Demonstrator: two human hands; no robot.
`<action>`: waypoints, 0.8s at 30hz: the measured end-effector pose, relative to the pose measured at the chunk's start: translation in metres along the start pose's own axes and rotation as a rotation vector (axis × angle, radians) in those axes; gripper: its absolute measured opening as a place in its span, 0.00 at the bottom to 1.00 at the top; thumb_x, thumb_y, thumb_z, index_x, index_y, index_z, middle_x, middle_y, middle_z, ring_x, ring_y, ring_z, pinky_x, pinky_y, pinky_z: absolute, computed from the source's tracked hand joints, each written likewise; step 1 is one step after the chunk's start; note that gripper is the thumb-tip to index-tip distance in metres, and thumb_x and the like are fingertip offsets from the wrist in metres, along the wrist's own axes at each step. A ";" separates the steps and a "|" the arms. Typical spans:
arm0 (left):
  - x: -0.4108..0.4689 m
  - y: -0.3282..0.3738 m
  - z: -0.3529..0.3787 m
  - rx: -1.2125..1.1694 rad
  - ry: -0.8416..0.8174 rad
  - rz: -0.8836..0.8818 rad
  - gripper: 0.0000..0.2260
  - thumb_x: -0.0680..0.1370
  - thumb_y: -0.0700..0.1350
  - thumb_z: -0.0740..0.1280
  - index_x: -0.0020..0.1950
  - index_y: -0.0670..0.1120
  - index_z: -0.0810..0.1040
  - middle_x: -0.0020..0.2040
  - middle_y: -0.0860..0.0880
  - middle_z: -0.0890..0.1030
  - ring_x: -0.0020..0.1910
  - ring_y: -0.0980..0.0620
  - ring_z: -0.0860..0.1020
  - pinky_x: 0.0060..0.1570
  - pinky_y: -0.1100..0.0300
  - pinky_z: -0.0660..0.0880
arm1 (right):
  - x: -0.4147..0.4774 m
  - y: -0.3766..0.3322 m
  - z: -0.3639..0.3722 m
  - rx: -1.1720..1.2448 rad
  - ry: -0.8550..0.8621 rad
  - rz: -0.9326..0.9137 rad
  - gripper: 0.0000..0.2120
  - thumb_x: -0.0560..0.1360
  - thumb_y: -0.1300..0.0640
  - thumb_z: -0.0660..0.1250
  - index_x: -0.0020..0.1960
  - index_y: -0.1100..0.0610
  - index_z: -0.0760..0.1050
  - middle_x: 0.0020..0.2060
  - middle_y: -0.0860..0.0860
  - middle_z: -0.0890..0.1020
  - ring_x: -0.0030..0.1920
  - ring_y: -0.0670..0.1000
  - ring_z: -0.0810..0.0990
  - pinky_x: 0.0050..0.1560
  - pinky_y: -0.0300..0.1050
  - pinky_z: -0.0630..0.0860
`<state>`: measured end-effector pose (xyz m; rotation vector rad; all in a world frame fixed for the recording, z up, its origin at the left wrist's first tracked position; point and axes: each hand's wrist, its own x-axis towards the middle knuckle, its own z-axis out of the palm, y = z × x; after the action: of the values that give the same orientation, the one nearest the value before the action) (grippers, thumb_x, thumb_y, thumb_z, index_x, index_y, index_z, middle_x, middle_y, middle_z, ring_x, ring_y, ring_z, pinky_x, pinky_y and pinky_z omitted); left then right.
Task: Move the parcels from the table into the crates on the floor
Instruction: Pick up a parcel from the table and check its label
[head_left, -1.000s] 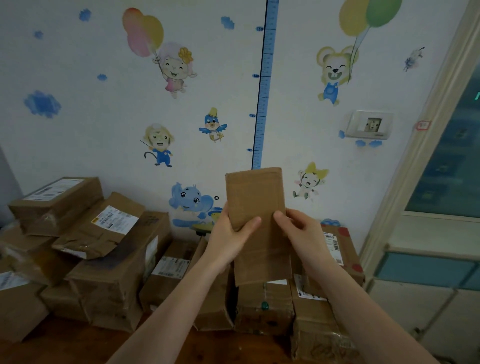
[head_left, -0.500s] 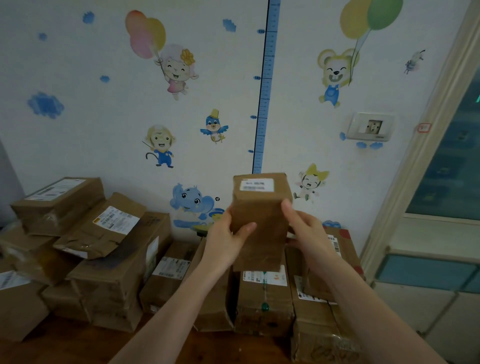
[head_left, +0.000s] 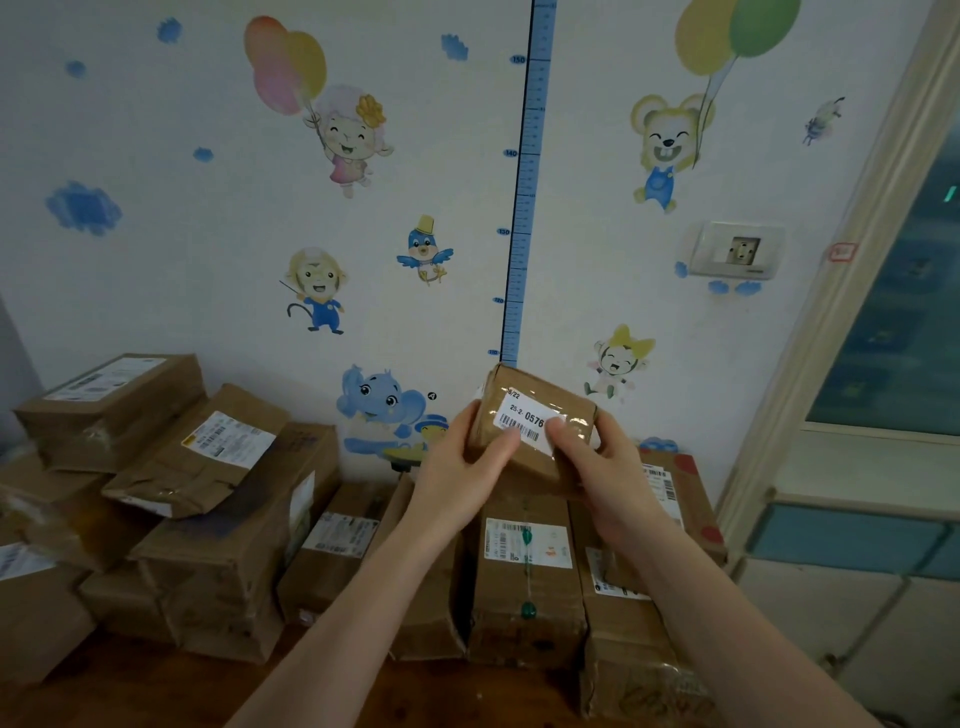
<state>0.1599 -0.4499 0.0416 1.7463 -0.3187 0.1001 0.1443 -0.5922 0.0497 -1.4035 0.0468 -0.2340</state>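
There are 2 hands, 1 left hand (head_left: 457, 478) and 1 right hand (head_left: 605, 480). They hold 1 small parcel (head_left: 563, 401), and it has 1 white label (head_left: 524, 420). On the table (head_left: 156, 693) I can tell apart 11 more parcels (head_left: 234, 545), but the pile hides some edges. The wall has 4 balloons (head_left: 275, 67), 1 blue height ruler (head_left: 524, 208) and 1 socket (head_left: 737, 249). It also has 6 cartoon animals (head_left: 353, 140) that are easy to see.

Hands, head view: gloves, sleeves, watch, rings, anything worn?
Nothing worn shows. The left hand and right hand are bare: no gloves, rings or markings. The left forearm and right forearm are bare to the frame edge, with no sleeve, watch or band in view.
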 end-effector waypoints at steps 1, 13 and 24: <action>-0.001 -0.002 0.001 0.012 0.002 -0.001 0.11 0.76 0.54 0.67 0.56 0.63 0.69 0.50 0.63 0.76 0.52 0.64 0.76 0.43 0.71 0.70 | 0.000 0.002 0.001 -0.010 0.012 -0.022 0.17 0.75 0.58 0.68 0.62 0.54 0.70 0.49 0.53 0.82 0.43 0.49 0.84 0.36 0.41 0.81; 0.000 -0.009 -0.005 0.186 0.002 0.052 0.31 0.74 0.39 0.71 0.74 0.48 0.64 0.68 0.47 0.71 0.64 0.51 0.72 0.62 0.52 0.74 | 0.000 0.008 -0.009 -0.336 -0.077 0.125 0.32 0.65 0.33 0.64 0.58 0.57 0.76 0.50 0.52 0.82 0.51 0.51 0.81 0.49 0.45 0.78; 0.001 -0.006 0.001 -0.020 0.096 -0.052 0.26 0.78 0.49 0.67 0.73 0.49 0.61 0.64 0.57 0.70 0.62 0.54 0.73 0.58 0.51 0.76 | -0.008 0.007 0.001 -0.227 -0.061 -0.002 0.04 0.79 0.56 0.63 0.50 0.49 0.76 0.43 0.49 0.82 0.43 0.48 0.82 0.34 0.36 0.79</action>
<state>0.1627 -0.4500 0.0360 1.7228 -0.2038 0.1420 0.1376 -0.5888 0.0424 -1.6355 0.0222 -0.1917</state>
